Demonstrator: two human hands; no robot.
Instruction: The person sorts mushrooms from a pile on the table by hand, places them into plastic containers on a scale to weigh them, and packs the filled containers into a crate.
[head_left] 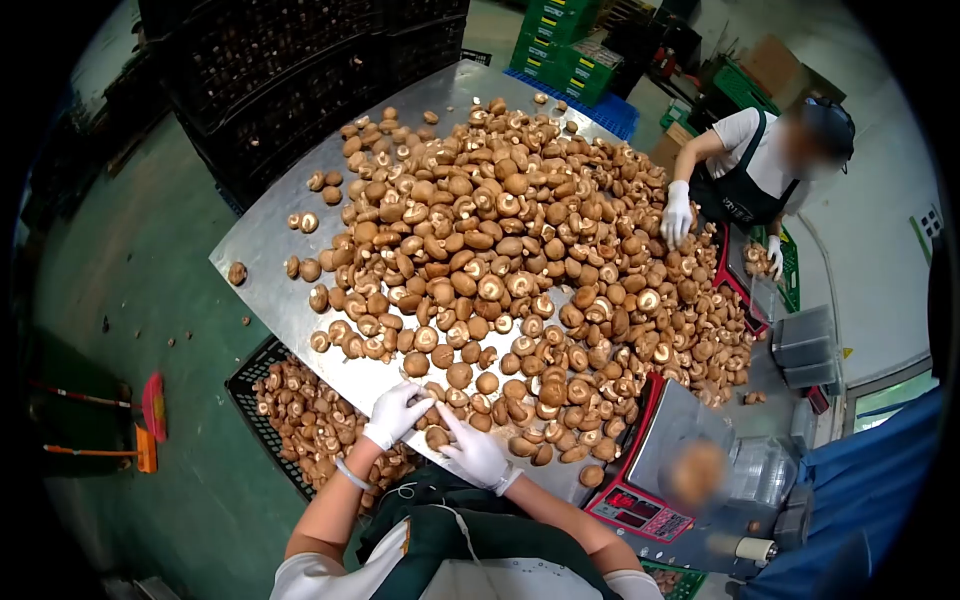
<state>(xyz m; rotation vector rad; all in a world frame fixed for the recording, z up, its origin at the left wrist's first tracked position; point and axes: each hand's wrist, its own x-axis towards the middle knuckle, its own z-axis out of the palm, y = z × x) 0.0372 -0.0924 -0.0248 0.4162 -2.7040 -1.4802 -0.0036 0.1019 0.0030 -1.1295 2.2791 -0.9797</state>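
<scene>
A large heap of brown shiitake mushrooms (pixel 500 230) covers much of a metal table (pixel 270 205). At the near edge of the table, my left hand (pixel 394 414), in a white glove, has its fingers closed on a mushroom, partly hidden by them. My right hand (pixel 477 454), also gloved, is just beside it, with the index finger stretched toward the left fingertips. Between the two hands sits a single mushroom (pixel 436 437), close to the right thumb; whether they touch is unclear.
Below the table edge on the left stands a black crate (pixel 250 400) of mushrooms. A red scale (pixel 640 505) holds a blurred brownish item at right. Across the table, a co-worker's gloved hand (pixel 677 215) reaches into the heap. Stacked black crates (pixel 290 90) rise behind the table.
</scene>
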